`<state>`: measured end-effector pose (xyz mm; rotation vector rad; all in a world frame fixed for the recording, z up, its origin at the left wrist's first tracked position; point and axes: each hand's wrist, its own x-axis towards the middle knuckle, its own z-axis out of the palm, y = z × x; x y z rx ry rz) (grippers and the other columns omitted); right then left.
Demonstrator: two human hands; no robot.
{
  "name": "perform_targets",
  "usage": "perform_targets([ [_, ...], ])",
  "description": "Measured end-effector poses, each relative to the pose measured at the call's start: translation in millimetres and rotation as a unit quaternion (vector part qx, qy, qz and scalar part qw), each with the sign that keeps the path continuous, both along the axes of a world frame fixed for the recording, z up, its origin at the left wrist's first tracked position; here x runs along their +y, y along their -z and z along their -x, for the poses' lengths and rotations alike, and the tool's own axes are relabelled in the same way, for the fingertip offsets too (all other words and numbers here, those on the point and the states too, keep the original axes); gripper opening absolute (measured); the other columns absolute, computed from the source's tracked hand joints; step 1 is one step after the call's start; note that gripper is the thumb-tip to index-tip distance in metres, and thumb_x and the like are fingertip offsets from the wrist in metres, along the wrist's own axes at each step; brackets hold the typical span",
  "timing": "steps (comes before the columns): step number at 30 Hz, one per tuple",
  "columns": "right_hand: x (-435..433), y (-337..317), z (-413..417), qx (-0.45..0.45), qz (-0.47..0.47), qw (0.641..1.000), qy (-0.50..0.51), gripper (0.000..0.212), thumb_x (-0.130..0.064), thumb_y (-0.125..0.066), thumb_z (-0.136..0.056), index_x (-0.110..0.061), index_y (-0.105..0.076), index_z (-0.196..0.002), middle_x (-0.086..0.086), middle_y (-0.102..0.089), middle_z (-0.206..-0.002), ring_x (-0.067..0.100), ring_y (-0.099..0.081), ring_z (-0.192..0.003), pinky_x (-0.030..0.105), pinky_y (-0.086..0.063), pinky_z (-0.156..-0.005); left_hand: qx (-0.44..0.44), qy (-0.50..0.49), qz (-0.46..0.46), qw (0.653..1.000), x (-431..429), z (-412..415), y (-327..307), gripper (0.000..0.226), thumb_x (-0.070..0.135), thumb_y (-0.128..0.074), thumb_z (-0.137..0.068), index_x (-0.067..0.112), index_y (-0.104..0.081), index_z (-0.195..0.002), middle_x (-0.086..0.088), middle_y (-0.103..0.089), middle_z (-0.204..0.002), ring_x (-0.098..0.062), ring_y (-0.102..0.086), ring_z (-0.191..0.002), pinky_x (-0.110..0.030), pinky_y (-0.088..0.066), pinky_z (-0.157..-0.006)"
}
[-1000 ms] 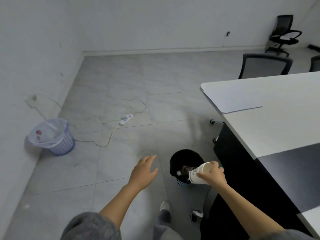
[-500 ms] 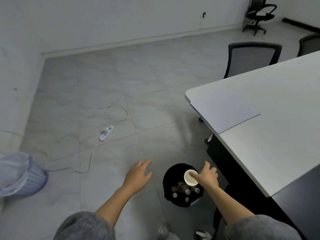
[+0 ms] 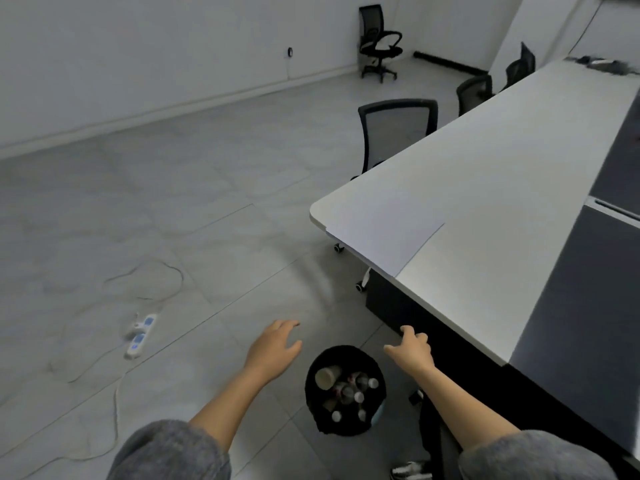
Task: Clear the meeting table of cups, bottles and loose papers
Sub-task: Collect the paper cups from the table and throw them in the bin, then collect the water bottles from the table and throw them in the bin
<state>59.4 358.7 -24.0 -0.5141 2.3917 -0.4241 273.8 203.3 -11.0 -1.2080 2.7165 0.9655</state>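
so I'm using the black bin on the floor as the reference point here. way off to its left a white power strip lies on the grey tiles. closer in, just left of the bin and a bit beyond it, the left hand hangs in the air palm down, fingers loose and spread, holding nothing. inside the bin there's a paper cup tilted against the left side, open mouth showing, and next to it a bunch of bottles with their white caps pointing up. just right of the bin and a bit beyond it is the right hand, thumb stuck out toward the bin, fingers loosely bent, also holding nothing, in front of the dark side of the table. the table runs off to the right of the bin and away from it, white top with a dark strip further right. one sheet of paper lies flat on the table corner beyond the bin, right along the table's edge. past that corner a black mesh chair sits up against the table, and another chair stands way back by the wall. a shoe pokes in at the bottom, right of the bin
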Motion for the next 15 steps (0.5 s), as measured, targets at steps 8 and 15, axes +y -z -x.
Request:
perform_targets([
  [8,24,-15,-25,0.034,0.018,0.996,0.077,0.066,-0.033,-0.057,-0.089,-0.015,-0.024,-0.143,0.018,-0.025,-0.144,0.034,-0.041,-0.125,0.040,-0.046,-0.097,0.012,0.081,0.001,0.997,-3,-2,2,0.045,0.033,-0.044,-0.095,0.020,-0.039,-0.139,0.001,-0.042,-0.141,-0.015,-0.041,-0.129,-0.029,-0.038,-0.101],
  [15,87,-55,-49,0.096,0.093,0.974,0.182,0.061,-0.027,-0.058,-0.088,-0.015,-0.030,-0.141,0.015,-0.031,-0.142,0.028,-0.044,-0.122,0.031,-0.045,-0.090,0.065,0.189,-0.003,0.980,20,33,-5,0.042,0.028,-0.046,-0.095,0.016,-0.043,-0.135,-0.001,-0.043,-0.138,-0.016,-0.041,-0.127,-0.025,-0.035,-0.100],
])
